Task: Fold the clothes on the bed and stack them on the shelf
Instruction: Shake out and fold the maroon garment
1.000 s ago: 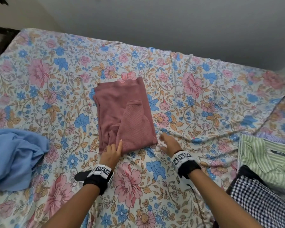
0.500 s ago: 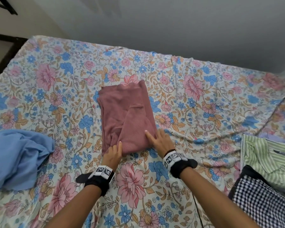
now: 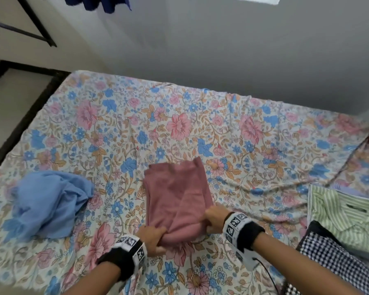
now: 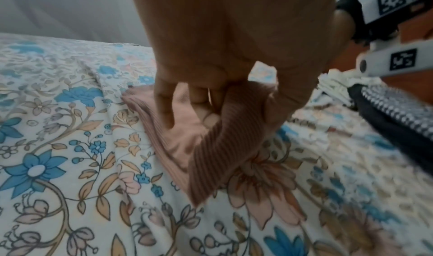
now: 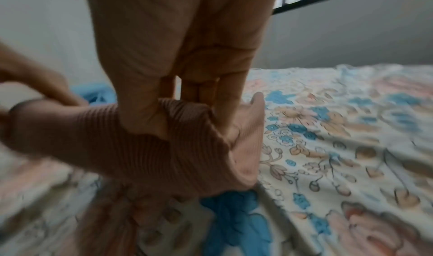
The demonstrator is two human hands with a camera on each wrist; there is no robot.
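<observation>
A dusty-pink ribbed top, folded into a narrow strip, lies on the flowered bed sheet in the middle of the head view. My left hand grips its near left corner, and my right hand grips its near right corner. That near edge is lifted a little off the sheet. In the left wrist view my left hand curls round the ribbed pink top. In the right wrist view my right hand pinches the pink top between thumb and fingers.
A crumpled light-blue garment lies to the left of the pink top. At the right edge sit a green striped shirt and a black-and-white checked garment. A grey wall borders the bed's far side.
Both hands went from resting on the pink top's near edge to gripping its near corners and raising them. The head view has tilted up, showing more wall.
</observation>
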